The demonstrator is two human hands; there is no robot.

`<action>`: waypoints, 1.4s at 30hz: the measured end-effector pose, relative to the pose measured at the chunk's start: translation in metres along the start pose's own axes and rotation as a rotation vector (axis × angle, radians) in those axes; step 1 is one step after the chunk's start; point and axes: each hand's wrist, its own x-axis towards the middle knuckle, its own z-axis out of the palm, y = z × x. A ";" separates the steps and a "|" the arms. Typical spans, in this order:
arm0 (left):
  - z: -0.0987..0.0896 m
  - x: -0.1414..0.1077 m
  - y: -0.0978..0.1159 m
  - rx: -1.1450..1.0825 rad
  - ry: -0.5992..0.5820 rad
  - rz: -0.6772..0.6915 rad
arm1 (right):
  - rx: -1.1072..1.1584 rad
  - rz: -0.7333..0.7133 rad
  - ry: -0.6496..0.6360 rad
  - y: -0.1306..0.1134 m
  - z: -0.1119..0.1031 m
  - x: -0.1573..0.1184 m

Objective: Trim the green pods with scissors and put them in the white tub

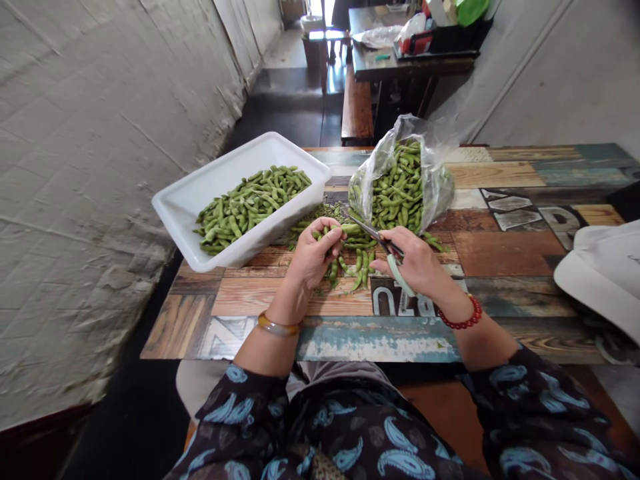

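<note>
Scissors (376, 235) point forward-left, lying diagonally.

Tabletop (370, 340): rectangular, surfaced in a patchwork of wood-grain, brown, blue-green and white panels (510, 253), a few marked with pale printed lettering (404, 304). Standing on it: a white rectangular plastic tub (230, 173) of plump green bean pods (255, 203) toward the left end and, farther right, an open clear plastic bag (434, 183) of similar pods. Loose pods (359, 267) and small green trimmings (327, 212) lie scattered between and in front of these containers.
</note>
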 end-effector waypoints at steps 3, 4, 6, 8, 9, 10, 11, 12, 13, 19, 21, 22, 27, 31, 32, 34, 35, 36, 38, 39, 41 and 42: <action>0.001 0.000 0.001 -0.018 0.004 -0.012 | 0.019 -0.018 -0.026 -0.002 0.000 0.000; 0.001 -0.001 0.001 -0.017 0.000 -0.012 | 0.024 -0.018 -0.037 -0.003 -0.001 0.000; 0.002 -0.002 0.000 -0.011 -0.010 -0.014 | 0.034 -0.014 -0.049 -0.005 -0.001 0.001; 0.002 -0.002 -0.001 0.000 -0.021 -0.023 | 0.039 -0.015 -0.041 -0.007 -0.001 0.001; 0.002 -0.002 -0.001 0.006 -0.025 -0.028 | 0.040 -0.019 -0.033 -0.007 -0.001 0.001; 0.003 -0.003 -0.001 0.012 -0.029 -0.033 | 0.040 -0.024 -0.027 -0.007 -0.001 0.001; 0.003 -0.003 -0.002 0.019 -0.033 -0.035 | 0.038 -0.027 -0.023 -0.007 -0.001 0.001; 0.003 -0.003 -0.002 0.027 -0.037 -0.035 | 0.034 -0.028 -0.020 -0.007 -0.001 0.001; 0.004 -0.003 -0.002 0.034 -0.039 -0.033 | 0.030 -0.027 -0.018 -0.007 -0.001 0.001; 0.004 -0.003 -0.002 0.064 -0.031 -0.027 | 0.037 -0.032 -0.024 -0.005 -0.001 0.000; 0.003 -0.004 -0.002 0.064 -0.038 -0.027 | 0.037 -0.035 -0.028 -0.005 -0.002 0.000; 0.003 -0.004 -0.002 0.057 -0.044 -0.025 | 0.035 -0.036 -0.029 -0.005 -0.002 0.000; 0.001 -0.001 -0.001 -0.039 -0.035 -0.023 | 0.022 -0.053 -0.052 -0.006 -0.001 0.000; -0.004 0.002 0.003 -0.109 0.011 -0.009 | 0.014 -0.033 0.009 -0.004 -0.001 0.000; -0.005 0.003 0.004 -0.113 0.006 -0.010 | 0.007 -0.021 0.027 -0.003 -0.002 0.000; -0.006 0.003 0.004 -0.079 -0.016 -0.028 | -0.003 -0.004 0.044 -0.002 -0.003 0.001; -0.006 0.003 0.003 -0.034 -0.029 -0.037 | -0.005 0.000 0.049 -0.002 -0.004 0.001; -0.005 0.003 0.002 0.038 -0.042 -0.039 | -0.004 -0.001 0.050 -0.001 -0.004 0.002; -0.004 0.003 -0.004 0.281 -0.066 0.021 | -0.003 -0.005 0.053 -0.002 -0.005 0.002; -0.002 0.002 -0.007 0.446 -0.078 0.083 | -0.005 -0.008 0.053 -0.002 -0.004 0.002; 0.001 0.001 -0.013 0.810 -0.106 0.217 | -0.012 -0.010 0.048 -0.003 -0.004 0.001; 0.002 0.000 -0.016 0.984 -0.119 0.260 | -0.015 -0.011 0.045 -0.003 -0.004 0.001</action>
